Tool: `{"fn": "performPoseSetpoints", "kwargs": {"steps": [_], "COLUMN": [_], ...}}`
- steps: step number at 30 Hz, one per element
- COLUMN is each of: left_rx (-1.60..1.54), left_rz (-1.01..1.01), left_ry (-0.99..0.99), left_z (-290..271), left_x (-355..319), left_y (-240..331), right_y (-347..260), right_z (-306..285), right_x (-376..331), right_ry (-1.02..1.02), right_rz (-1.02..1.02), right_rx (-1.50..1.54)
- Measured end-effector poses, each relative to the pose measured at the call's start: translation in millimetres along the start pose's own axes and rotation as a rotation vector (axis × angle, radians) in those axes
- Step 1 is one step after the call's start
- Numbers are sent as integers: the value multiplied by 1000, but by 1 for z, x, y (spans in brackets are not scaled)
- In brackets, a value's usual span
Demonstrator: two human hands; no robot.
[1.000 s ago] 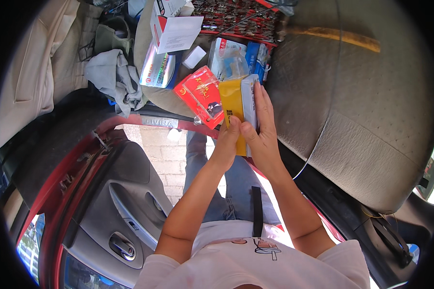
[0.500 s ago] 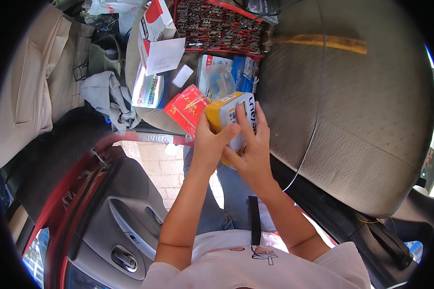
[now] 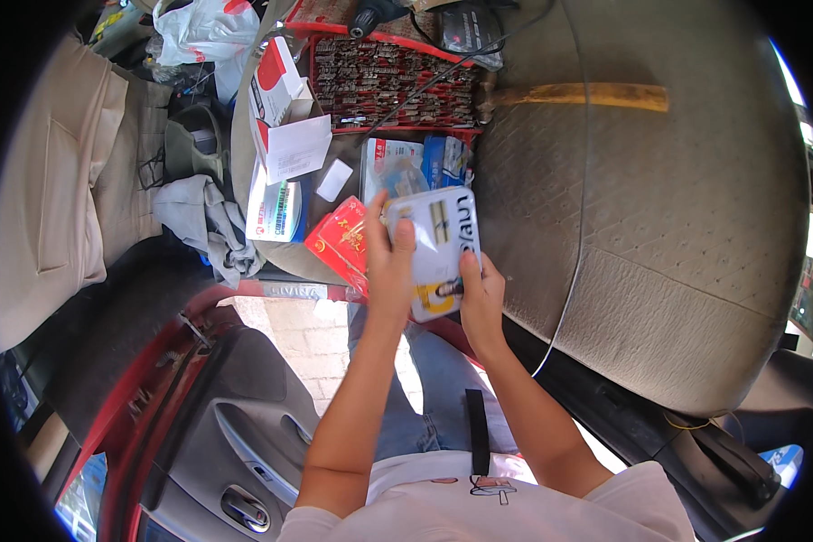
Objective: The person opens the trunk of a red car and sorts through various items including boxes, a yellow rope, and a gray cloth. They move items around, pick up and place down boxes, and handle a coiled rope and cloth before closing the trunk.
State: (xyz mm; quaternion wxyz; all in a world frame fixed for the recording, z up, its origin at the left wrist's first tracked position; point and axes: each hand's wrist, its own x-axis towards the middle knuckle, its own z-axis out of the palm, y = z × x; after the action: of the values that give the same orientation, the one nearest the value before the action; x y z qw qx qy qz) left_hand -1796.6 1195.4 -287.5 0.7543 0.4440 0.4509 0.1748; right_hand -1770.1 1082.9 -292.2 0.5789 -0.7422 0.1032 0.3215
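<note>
A white and yellow box [image 3: 434, 257] with rounded corners, which looks like a tin, is held between my two hands in front of the seat. My left hand [image 3: 390, 257] grips its left side, thumb on the white printed face. On the lower right edge, my right hand [image 3: 483, 294] presses its thumb against the same face, its fingers mostly hidden behind. The printed face is turned up. Just left of the box, a red packet [image 3: 334, 239] lies on the seat, partly covered by my left hand. A clear and blue package [image 3: 397, 167] lies beyond the box.
On the seat stand an opened white and red carton [image 3: 275, 86], a white and blue box [image 3: 275, 212], a small white block [image 3: 334, 181] and a red case of small metal pieces [image 3: 393, 81]. A thin cable [image 3: 576, 262] crosses the seat. The open car door [image 3: 235, 406] is at left.
The box has been turned in my hands, so its white printed face now shows fully. My right fingers have moved off that face to its right edge. The whole view has shifted slightly.
</note>
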Motion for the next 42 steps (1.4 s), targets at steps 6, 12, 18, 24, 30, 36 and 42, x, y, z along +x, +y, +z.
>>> {"fn": "performPoseSetpoints", "kwargs": {"steps": [6, 12, 18, 24, 30, 36, 42], "left_rx": [47, 600, 1242, 1380, 944, 639, 1163], "left_rz": [-182, 191, 324, 383, 429, 346, 429], "left_ry": [-58, -81, 18, 124, -123, -132, -49], "left_z": [14, 25, 60, 66, 24, 15, -9], "left_x": [17, 93, 110, 143, 139, 159, 143], "left_y": [-50, -90, -85, -104, -102, -99, -117], "right_y": [-8, -54, 2, 48, 73, 59, 11], "right_z": [2, 2, -21, -16, -25, -26, -14], "right_x": [102, 228, 219, 198, 162, 147, 141], "right_ry": [21, -149, -109, 43, 84, -179, 76], "right_rz": [325, 169, 197, 209, 217, 408, 132], "right_rx": [190, 306, -11, 62, 88, 426, 355]}}
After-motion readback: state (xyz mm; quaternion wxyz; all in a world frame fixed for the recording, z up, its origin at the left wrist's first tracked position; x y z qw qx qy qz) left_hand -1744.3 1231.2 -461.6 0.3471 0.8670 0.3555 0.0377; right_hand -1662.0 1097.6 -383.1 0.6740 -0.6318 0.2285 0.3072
